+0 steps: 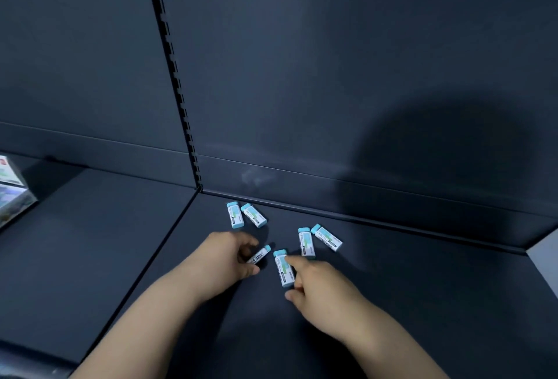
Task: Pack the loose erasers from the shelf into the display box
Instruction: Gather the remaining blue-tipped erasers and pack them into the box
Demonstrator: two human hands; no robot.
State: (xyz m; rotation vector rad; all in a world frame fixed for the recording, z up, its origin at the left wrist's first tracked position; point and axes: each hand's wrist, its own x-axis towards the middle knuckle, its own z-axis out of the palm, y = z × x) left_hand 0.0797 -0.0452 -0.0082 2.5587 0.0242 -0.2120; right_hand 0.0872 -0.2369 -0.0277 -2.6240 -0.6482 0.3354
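While my left hand (234, 253) curls its thumb and fingers around one eraser (259, 255), pinching it by its long sides so the blue tip pokes out toward the middle, my right hand (317, 283) is only half committed: the forefinger lies stretched along the top of a second eraser (283, 268), the thumb sits low beside it, and I cannot tell whether it truly grips or merely touches.

Four more erasers lie flat on the dark shelf (422, 288): a pair near the back corner (245, 215), touching at their blue ends, and another pair to the right (318, 239), splayed the same way.

I judge these small sleeved blocks to be very light and stiff, the paper sleeve a little slick, so a gentle pinch across the narrow sides should hold; squeezing the ends might slide the rubber out of its sleeve.

At the far left edge stand some packaged boxes (10, 188), but whether one is the display box I cannot tell.
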